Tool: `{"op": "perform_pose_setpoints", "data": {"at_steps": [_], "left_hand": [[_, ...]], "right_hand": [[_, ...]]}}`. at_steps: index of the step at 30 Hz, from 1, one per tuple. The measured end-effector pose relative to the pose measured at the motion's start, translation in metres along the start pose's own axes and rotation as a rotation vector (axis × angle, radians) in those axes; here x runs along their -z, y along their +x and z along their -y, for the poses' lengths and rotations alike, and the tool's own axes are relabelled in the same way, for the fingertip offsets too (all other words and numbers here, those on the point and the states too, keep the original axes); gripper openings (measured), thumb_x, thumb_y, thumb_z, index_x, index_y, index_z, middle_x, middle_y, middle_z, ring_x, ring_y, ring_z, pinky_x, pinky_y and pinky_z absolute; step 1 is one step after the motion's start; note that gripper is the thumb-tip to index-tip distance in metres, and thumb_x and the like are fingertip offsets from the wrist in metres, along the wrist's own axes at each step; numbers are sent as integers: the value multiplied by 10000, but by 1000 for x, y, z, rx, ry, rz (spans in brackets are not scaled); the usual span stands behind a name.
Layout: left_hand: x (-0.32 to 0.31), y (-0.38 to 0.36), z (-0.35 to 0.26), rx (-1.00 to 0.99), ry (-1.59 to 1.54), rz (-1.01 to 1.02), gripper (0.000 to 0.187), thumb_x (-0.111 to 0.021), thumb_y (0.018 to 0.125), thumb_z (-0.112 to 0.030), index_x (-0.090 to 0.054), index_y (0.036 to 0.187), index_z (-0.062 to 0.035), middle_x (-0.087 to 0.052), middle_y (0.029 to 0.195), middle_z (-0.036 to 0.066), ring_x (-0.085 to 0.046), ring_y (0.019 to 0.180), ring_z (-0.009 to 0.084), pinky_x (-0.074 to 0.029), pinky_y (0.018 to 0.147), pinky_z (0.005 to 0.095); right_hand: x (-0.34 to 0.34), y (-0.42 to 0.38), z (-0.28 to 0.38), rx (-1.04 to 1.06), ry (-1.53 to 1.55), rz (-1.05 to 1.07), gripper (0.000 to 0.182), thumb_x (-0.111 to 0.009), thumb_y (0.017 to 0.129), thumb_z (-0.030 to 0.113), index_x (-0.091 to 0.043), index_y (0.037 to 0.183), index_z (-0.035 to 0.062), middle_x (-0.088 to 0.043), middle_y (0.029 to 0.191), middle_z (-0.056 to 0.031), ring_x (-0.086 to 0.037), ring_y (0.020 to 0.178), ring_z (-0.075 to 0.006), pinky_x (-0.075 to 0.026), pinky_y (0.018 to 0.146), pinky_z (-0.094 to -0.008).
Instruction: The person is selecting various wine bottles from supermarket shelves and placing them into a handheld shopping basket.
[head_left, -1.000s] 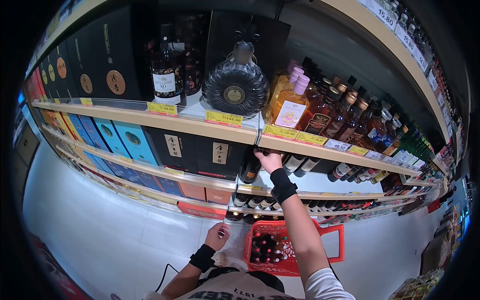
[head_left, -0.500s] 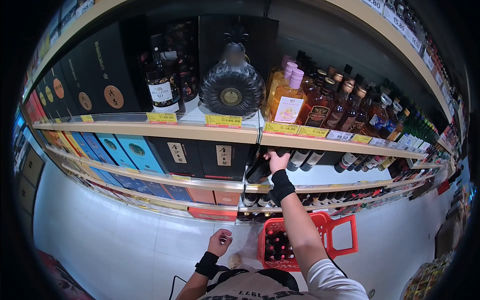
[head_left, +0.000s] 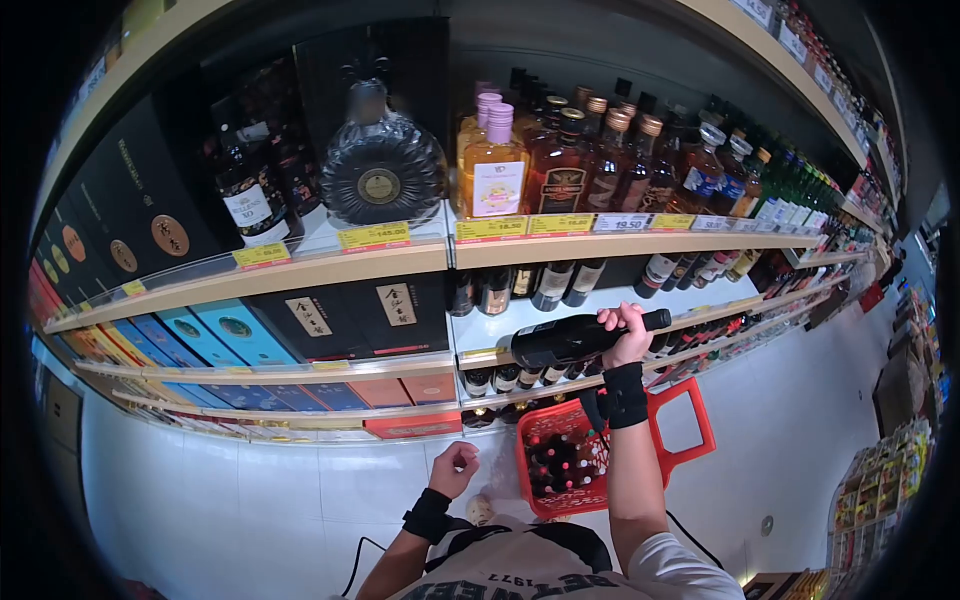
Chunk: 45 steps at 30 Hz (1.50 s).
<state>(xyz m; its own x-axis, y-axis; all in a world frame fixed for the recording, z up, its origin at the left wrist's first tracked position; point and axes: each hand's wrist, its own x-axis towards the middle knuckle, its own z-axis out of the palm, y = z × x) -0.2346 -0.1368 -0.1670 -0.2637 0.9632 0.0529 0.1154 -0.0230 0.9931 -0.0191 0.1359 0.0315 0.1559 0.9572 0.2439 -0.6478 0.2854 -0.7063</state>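
Note:
My right hand (head_left: 625,333) is wrapped round the neck end of a dark wine bottle (head_left: 563,341), which lies nearly level in front of the second shelf, base to the left. Below it on the floor stands a red basket (head_left: 592,497) with several capped bottles (head_left: 560,462) inside. My left hand (head_left: 455,469) hangs left of the basket, its fingers curled, with nothing visible in them. Upright wine bottles (head_left: 553,285) stand on the shelf behind the held bottle.
The upper shelf (head_left: 350,259) bears liquor bottles, a round dark decanter (head_left: 382,178) and black boxes (head_left: 150,200). Blue boxes (head_left: 240,330) and black boxes fill the shelf below on the left. A packed display rack (head_left: 880,500) stands at the far right.
My right hand has drawn the dark bottle out from the shelf and moved it to the right, above the basket. The view has turned, so the shelves appear shifted left.

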Motion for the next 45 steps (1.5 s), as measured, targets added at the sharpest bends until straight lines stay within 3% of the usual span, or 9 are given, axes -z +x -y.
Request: {"op": "perform_pose_setpoints", "data": {"at_steps": [6,14,18,24,28,29,33,40,45], "left_hand": [[-49,21,-15,12,25,210,115,-690,889,-140,-627,955,-69,-481,568,-48,-410,516,39,-319,492,229],[-145,17,-51,-86,-127,354,202,-716,854,-71,-595,1010,-26,-554,722,-31,-437,579,13,-361,535,196],[-192,10,-73,-147,-17,413,321,-756,808,-100,-579,1073,-52,-592,866,18,-545,713,86,-464,645,232],[-251,0,-94,-186,75,418,527,-808,760,-201,-532,1194,-85,-572,1079,65,-551,945,150,-466,807,296],[-288,-2,-88,-310,50,437,788,-882,680,-317,-460,1290,-51,-552,1183,129,-550,1132,252,-446,981,370],[-293,-3,-90,-274,128,470,951,-913,624,-353,-404,1360,-32,-513,1278,166,-509,1233,297,-409,1054,397],[-320,-11,-136,-323,336,371,1122,-969,510,-254,-349,1417,-26,-491,1333,153,-510,1242,274,-409,1066,376],[-341,-16,-148,-151,90,430,1053,-945,502,-108,-377,1384,-22,-546,1305,126,-540,1219,234,-423,1046,362],[-338,-14,-181,-182,216,399,958,-915,590,-121,-381,1379,-19,-566,1286,129,-556,1191,222,-420,1041,352]], "right_hand": [[62,-44,72,79,-192,-101,323,-613,895,88,-417,639,85,-425,560,-38,-479,460,-177,-474,542,-361],[161,-96,114,32,-234,-249,287,-604,850,9,-425,635,70,-476,546,-67,-506,454,-187,-494,526,-367],[173,-108,144,-10,-240,-229,274,-613,848,-2,-442,644,63,-479,542,-64,-514,451,-185,-495,527,-361],[201,-106,174,-59,-275,-152,277,-610,844,-24,-453,632,61,-479,535,-48,-511,442,-174,-493,532,-357],[206,-102,192,-77,-197,-115,289,-602,844,-32,-457,611,58,-486,526,-56,-514,446,-176,-491,536,-353],[207,-101,195,-79,-174,-108,291,-601,844,-34,-459,607,56,-490,523,-59,-515,448,-177,-490,538,-352],[206,-102,203,-114,-291,84,300,-635,872,0,-501,606,41,-553,543,-52,-554,480,-149,-469,532,-295],[201,-97,208,-184,-278,188,318,-646,895,50,-484,621,49,-555,540,-47,-575,502,-144,-469,535,-287],[184,-65,223,-263,-383,158,341,-634,950,235,-534,670,70,-538,568,-32,-571,551,-146,-464,577,-286]]}}
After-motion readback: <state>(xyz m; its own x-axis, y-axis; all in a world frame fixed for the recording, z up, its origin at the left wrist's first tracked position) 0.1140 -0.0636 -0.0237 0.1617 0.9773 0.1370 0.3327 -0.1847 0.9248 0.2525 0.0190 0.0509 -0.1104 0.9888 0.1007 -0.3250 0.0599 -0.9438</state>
